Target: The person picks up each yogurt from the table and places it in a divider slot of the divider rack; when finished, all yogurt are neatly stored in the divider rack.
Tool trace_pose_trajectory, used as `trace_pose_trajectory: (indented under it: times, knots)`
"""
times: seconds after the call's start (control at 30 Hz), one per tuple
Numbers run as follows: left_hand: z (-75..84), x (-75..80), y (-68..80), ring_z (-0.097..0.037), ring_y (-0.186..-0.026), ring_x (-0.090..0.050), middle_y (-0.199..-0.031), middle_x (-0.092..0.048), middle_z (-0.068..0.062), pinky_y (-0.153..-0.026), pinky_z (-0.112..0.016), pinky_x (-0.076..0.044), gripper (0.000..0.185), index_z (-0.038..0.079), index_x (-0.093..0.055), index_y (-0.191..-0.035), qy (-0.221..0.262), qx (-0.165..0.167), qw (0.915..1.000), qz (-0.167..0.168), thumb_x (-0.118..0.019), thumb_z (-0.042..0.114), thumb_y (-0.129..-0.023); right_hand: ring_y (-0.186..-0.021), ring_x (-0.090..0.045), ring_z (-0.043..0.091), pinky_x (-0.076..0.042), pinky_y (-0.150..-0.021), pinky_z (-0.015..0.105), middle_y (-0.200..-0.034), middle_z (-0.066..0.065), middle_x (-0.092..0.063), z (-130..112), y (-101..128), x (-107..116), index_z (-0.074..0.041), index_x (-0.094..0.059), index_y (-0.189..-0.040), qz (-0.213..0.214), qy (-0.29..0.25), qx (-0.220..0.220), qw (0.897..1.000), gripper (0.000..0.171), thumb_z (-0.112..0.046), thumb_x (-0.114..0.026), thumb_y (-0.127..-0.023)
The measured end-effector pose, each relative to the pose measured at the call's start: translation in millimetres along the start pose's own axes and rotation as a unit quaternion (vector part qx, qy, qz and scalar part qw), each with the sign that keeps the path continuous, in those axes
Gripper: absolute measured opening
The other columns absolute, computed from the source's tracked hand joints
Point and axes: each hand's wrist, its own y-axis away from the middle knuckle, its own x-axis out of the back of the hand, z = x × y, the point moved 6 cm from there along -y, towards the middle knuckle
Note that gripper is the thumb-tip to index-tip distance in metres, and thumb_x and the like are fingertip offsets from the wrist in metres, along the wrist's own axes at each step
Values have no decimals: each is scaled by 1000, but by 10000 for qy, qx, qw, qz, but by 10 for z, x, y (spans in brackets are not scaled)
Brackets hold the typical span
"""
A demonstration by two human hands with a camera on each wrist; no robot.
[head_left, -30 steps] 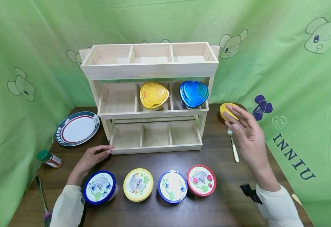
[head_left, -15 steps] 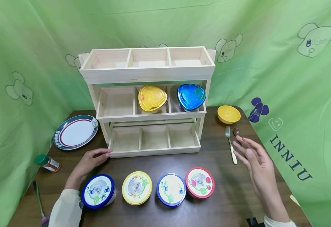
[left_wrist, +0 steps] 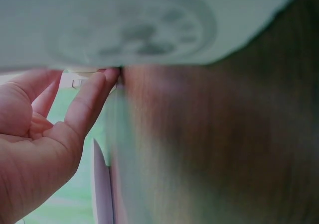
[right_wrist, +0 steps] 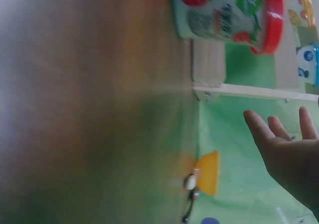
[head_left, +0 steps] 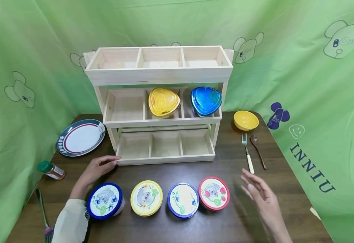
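Observation:
My left hand (head_left: 96, 172) rests its fingertips at the lower left front corner of the wooden three-tier shelf (head_left: 158, 76). Nothing is in my right hand (head_left: 263, 202), which hovers over the table's right side with relaxed fingers, to the right of the red-lidded tub (head_left: 214, 193). In a row before the shelf stand a blue-lidded tub (head_left: 105, 200) near my left wrist, a yellow-lidded tub (head_left: 146, 197) and a second blue-lidded tub (head_left: 183, 200) beside the red one. On the middle tier sit a yellow-lidded jar (head_left: 164, 102) and a blue-lidded jar (head_left: 206, 101).
At right lie a fork (head_left: 248, 153) and a brown spoon (head_left: 258, 152), with a yellow bowl (head_left: 246, 120) behind them. A plate (head_left: 81, 137), a green-capped spice bottle (head_left: 51, 170) and another fork (head_left: 44, 216) lie at left. Green curtain (head_left: 164, 20) surrounds the table.
My right hand has drawn back from beside the yellow bowl toward the table's near right, uncovering the bowl and the spoon. My left hand stays at the shelf corner.

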Motion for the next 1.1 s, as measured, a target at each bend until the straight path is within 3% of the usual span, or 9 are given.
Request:
trace_pose_trajectory:
  times: [0.2, 0.4, 0.63, 0.87, 1.1]
  knots:
    - [-27, -5, 2, -27, -132, -62, -148, -64, -17, -102, -28, -56, 42, 5, -66, -148, 46, 71, 10000, 6, -63, 28, -113, -142, -57, 10, -53, -108, 27, -163, 1, -54, 136, 146, -171, 19, -48, -147, -447, 284, 87, 9986, 40, 19, -46, -107]
    - [-23, 0, 4, -19, -128, -64, -148, -64, -17, -100, -25, -56, 42, 3, -64, -149, 131, 8, 9999, -43, -61, 26, -114, -148, -49, 6, -45, -114, 22, -169, 4, -47, 184, 184, -332, 16, -51, -147, -1102, 439, 256, 9926, 46, 23, -52, -102]
    - [-20, -11, 4, -20, -131, -63, -151, -61, -19, -102, -27, -57, 44, 1, -62, -150, 162, -24, 9999, -48, -62, 26, -114, -154, -41, 4, -43, -115, 23, -173, 4, -40, 227, 202, -477, 13, -56, -143, -1740, 227, 353, 9838, 49, 26, -59, -96]
    - [-24, 0, 30, -15, -127, -65, -151, -62, -18, -100, -24, -56, 44, 3, -65, -148, 124, 47, 9999, 8, -63, 28, -113, -153, -39, 1, -43, -114, 19, -171, -2, -41, 286, 215, -544, 9, -59, -144, -1755, 385, 301, 9833, 52, 23, -66, -94]
    - [0, -2, 9, -16, -126, -65, -148, -64, -17, -101, -25, -57, 42, 3, -65, -148, 202, -10, 9998, 1, -64, 26, -113, -123, -61, 3, -54, -100, 17, -139, -6, -64, 363, 233, -586, 5, -63, -140, -1647, 742, 200, 9833, 47, 19, -68, -95]
